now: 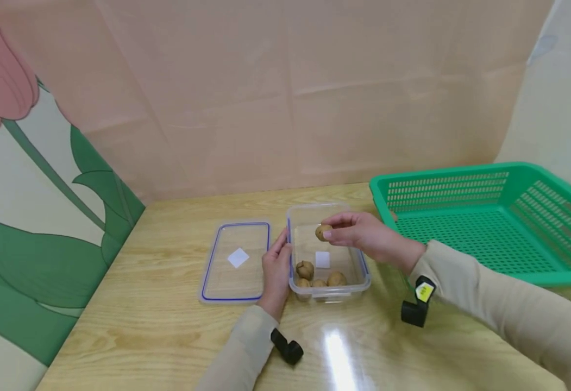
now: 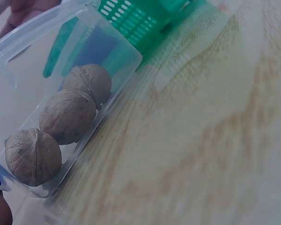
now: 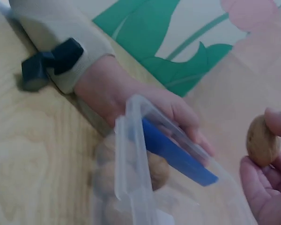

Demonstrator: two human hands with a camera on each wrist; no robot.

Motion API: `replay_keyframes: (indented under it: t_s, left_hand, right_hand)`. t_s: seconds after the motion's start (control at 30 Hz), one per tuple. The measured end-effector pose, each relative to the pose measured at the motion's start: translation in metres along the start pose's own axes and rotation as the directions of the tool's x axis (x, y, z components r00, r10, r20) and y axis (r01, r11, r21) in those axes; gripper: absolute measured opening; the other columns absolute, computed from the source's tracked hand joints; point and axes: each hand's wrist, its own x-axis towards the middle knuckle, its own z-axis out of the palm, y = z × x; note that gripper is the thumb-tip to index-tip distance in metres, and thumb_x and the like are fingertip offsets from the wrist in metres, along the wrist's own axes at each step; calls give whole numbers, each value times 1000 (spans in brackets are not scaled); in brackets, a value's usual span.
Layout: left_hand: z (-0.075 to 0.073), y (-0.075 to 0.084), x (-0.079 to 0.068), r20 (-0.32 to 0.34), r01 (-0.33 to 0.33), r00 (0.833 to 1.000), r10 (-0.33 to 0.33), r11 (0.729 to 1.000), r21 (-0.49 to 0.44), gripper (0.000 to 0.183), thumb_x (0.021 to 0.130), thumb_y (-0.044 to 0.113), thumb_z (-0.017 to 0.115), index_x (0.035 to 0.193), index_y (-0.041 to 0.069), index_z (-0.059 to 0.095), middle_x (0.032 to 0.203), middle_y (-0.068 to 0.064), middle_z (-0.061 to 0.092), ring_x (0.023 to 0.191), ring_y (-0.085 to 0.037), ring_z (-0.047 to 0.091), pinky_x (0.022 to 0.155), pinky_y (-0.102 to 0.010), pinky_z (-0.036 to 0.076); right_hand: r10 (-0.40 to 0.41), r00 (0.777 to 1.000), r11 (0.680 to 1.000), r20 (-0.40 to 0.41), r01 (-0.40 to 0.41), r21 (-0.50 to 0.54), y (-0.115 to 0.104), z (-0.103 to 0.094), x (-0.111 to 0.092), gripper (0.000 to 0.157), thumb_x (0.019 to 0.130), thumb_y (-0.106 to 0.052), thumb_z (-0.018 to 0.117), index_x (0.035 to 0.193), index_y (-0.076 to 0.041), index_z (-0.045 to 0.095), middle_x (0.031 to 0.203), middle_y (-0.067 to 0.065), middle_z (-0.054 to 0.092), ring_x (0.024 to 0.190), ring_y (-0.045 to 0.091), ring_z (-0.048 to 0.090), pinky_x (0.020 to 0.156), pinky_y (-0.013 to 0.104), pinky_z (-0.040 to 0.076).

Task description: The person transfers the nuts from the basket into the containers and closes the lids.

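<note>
Between thumb and fingertips, my right hand [image 1: 363,232] pinches a walnut [image 1: 322,232] above a clear plastic box [image 1: 292,217]. The pinched walnut [image 3: 263,140] shows up close in the right wrist view. My left hand [image 1: 276,269] rests along the box's left outer wall, its fingers fairly straight. Inside the box, several walnuts [image 1: 305,270] lie towards the near end, beside a white square label [image 1: 322,259]. Through the box wall in the left wrist view, walnuts [image 2: 33,157] sit in a row.
To the left, a clear lid [image 1: 224,271] with a blue seal and white label [image 1: 238,257] lies flat on the wooden table [image 1: 158,304]. A large green basket [image 1: 461,276] stands right of the box. Behind is a pinkish cloth backdrop [image 1: 265,108].
</note>
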Motion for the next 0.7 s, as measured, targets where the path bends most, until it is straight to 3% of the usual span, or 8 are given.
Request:
replay_keyframes:
  t_s: [0.27, 0.43, 0.53, 0.7]
  left_hand:
    - [0, 1, -1, 23, -7, 1000, 8, 999, -35, 40, 91, 6, 49, 131, 5, 50, 139, -7, 46, 133, -20, 35, 110, -33, 30]
    - [-1, 3, -2, 28, -22, 999, 23, 1000, -18, 40, 91, 7, 49, 131, 5, 50, 139, -8, 45, 133, -20, 35, 111, -35, 29]
    - [-2, 4, -2, 29, -22, 999, 22, 1000, 0, 40, 91, 8, 49, 132, 7, 50, 139, -6, 46, 133, -18, 36, 111, -33, 30]
    - [-3, 4, -2, 34, -17, 999, 17, 1000, 9, 41, 91, 9, 49, 132, 7, 49, 139, -4, 46, 133, -17, 36, 110, -32, 30]
  right_hand:
    - [6, 998, 999, -63, -4, 37, 8, 20, -7, 43, 88, -10, 60, 125, 9, 47, 100, -3, 64, 95, 10, 62, 96, 35, 48]
    - [9, 984, 999, -180, -15, -28, 20, 43, -8, 40, 85, -12, 65, 119, 6, 54, 103, 2, 64, 97, 13, 57, 88, 28, 50]
    - [19, 969, 996, -246, -39, -77, 26, 54, -5, 39, 83, -13, 68, 117, 2, 57, 109, 8, 63, 98, 18, 55, 86, 30, 49]
    - [6, 959, 989, -283, -47, -139, 34, 62, 2, 40, 79, -12, 71, 116, 1, 58, 111, 12, 62, 96, 20, 55, 81, 29, 50]
